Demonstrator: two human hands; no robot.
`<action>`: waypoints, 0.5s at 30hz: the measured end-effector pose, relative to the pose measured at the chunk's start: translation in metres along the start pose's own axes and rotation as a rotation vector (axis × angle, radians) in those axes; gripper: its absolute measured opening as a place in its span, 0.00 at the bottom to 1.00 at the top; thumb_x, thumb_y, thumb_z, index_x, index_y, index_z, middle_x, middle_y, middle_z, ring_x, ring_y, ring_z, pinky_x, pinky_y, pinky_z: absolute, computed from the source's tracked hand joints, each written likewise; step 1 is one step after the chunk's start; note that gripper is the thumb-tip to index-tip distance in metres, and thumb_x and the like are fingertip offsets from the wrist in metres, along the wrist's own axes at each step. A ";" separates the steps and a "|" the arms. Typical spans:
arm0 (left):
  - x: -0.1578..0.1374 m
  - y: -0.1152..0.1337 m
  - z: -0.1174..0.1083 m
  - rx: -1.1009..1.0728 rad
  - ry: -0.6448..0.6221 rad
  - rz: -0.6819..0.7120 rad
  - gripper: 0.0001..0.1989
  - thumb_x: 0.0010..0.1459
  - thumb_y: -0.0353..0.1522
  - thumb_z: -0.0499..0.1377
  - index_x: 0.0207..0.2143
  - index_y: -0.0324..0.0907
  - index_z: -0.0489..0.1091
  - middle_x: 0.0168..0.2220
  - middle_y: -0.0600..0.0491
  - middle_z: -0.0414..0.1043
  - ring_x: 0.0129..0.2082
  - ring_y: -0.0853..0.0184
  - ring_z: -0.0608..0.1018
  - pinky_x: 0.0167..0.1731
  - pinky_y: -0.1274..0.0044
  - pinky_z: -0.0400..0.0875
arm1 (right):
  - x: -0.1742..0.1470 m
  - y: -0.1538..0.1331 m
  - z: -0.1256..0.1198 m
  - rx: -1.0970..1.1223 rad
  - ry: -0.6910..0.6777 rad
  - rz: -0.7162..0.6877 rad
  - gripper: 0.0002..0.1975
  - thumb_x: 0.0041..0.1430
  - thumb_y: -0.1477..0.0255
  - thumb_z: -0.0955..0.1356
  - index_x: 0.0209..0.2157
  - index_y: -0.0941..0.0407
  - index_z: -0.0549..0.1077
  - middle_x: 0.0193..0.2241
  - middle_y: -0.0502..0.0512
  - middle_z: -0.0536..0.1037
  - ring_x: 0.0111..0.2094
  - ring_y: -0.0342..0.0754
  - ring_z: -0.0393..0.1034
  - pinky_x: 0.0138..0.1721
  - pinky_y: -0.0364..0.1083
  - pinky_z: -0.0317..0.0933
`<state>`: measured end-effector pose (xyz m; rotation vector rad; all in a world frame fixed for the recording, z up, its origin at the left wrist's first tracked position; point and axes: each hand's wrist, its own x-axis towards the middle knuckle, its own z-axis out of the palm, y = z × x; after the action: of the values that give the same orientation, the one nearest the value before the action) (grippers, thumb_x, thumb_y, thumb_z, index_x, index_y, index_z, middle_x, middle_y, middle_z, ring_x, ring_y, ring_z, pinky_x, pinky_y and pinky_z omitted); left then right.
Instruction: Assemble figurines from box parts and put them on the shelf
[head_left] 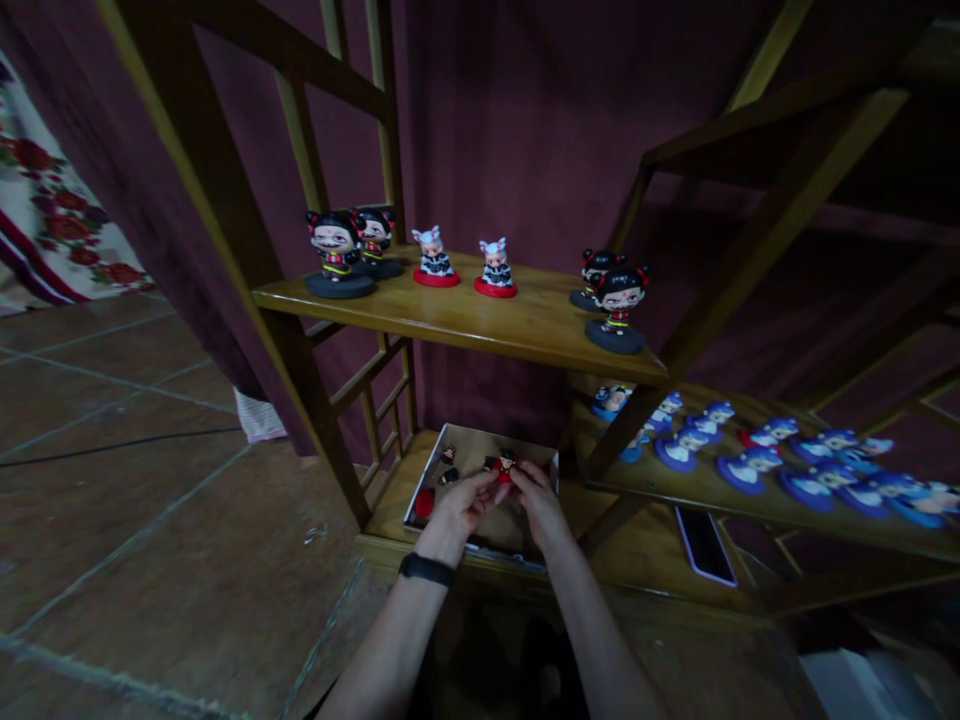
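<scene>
Over the shallow box (469, 439) on the lower shelf (392, 498), the left hand (465, 505) and right hand (535, 492) close their fingers around a small red-and-black figurine (506, 461). Because it is tiny and apparently pinched by fingertips, it could slip, drop and strike the loose dark pieces (448, 476) or round red piece (424, 503).

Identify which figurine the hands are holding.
The small red-and-black figurine, held over the box by the left hand and right hand; the shelf figurines are untouched.
</scene>
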<state>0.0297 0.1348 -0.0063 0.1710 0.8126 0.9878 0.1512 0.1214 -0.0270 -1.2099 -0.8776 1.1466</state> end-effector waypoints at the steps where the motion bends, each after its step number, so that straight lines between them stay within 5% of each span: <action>1: -0.001 0.000 0.001 0.020 -0.011 0.000 0.04 0.47 0.20 0.58 0.26 0.33 0.70 0.25 0.48 0.74 0.27 0.68 0.77 0.33 0.76 0.73 | 0.000 -0.003 0.001 0.055 -0.002 0.045 0.14 0.43 0.66 0.68 0.35 0.53 0.73 0.36 0.52 0.77 0.36 0.48 0.70 0.35 0.45 0.63; 7: -0.005 0.004 0.002 0.247 -0.046 0.104 0.14 0.43 0.23 0.62 0.35 0.36 0.69 0.27 0.48 0.75 0.25 0.67 0.77 0.30 0.75 0.72 | -0.001 -0.014 -0.001 0.228 -0.103 0.110 0.12 0.40 0.69 0.69 0.31 0.56 0.74 0.33 0.54 0.77 0.33 0.47 0.71 0.33 0.45 0.64; 15: 0.000 0.005 0.000 0.232 -0.007 0.134 0.08 0.45 0.24 0.61 0.31 0.34 0.69 0.25 0.47 0.74 0.23 0.69 0.76 0.27 0.79 0.71 | -0.003 -0.014 -0.002 0.284 -0.140 0.177 0.19 0.39 0.69 0.71 0.38 0.56 0.72 0.37 0.56 0.76 0.35 0.48 0.71 0.37 0.49 0.64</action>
<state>0.0263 0.1381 -0.0040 0.4326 0.9179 1.0163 0.1548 0.1188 -0.0129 -0.9963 -0.6920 1.4604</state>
